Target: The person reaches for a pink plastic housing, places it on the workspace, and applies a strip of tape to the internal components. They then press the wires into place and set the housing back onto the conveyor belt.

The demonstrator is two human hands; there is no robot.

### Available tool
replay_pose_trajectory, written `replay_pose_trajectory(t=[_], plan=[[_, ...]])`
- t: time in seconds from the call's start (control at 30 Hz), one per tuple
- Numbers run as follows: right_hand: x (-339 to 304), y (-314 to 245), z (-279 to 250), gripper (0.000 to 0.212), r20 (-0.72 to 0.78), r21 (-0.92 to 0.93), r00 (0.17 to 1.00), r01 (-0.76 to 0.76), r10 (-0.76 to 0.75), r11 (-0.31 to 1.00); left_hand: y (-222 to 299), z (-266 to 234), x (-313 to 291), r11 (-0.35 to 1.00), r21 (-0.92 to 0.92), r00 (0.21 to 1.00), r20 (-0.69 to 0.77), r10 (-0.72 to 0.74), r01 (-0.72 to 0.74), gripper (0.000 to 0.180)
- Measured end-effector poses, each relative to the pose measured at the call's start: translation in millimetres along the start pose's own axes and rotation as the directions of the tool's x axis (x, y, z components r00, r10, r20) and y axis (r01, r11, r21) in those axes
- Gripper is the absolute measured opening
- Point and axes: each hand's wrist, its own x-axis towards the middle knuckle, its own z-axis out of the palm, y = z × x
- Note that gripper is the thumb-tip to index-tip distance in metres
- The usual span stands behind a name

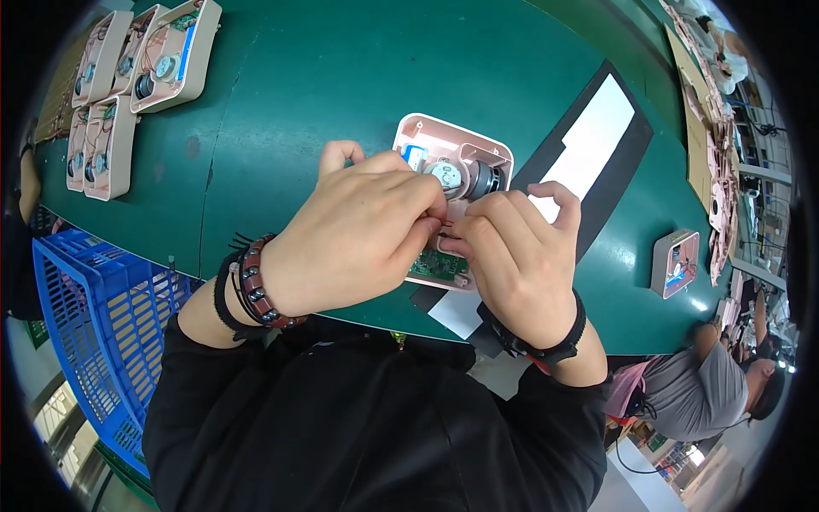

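A pale pink plastic housing (454, 128) lies open on the table in front of me. Inside it are a round silver motor-like part (445, 176), a dark round speaker-like part (485, 181), a blue-and-white block (415, 156) and a green circuit board (437, 266). My left hand (358, 230) reaches over the housing's left side, thumb and forefinger pinched above the board. From the other side my right hand (522, 256) meets it, fingertips closed. Thin red wires (447, 224) show between the two pinches; their ends are hidden by my fingers.
Several similar filled housings (177, 60) stand at the far left of the green table (316, 77). Black sheet (627, 141) with a white panel lies right of my work. Another small housing (676, 263) sits farther right. A blue crate (111, 324) is at lower left; a person in grey (708, 392) sits right.
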Motion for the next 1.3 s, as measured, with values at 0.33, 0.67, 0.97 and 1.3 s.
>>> replay_pose_trajectory(t=[0.33,0.67,0.97,1.3], plan=[[-4.1,-11.5,-0.9,0.009,-0.039,-0.294,0.999,0.009,-0.021,0.956,1.3,-2.9,1.8,0.998,0.027,0.999,0.019,0.051,-0.051,0.007],[-11.5,-20.7,4.4,0.014,-0.113,-0.413,0.993,-0.063,0.017,0.908,-0.7,2.2,-0.7,0.995,0.043,0.995,-0.039,0.088,-0.086,0.008],[-5.1,-3.1,11.3,0.018,-0.048,0.047,0.988,-0.144,0.146,0.989,-4.5,-1.4,-1.4,0.998,-0.017,0.997,0.034,0.064,-0.063,0.008],[-12.1,-8.5,14.1,0.015,-0.144,-0.18,0.988,0.029,-0.055,0.983,-7.6,-4.4,0.6,0.991,-0.128,0.999,-0.001,0.042,-0.042,0.012]])
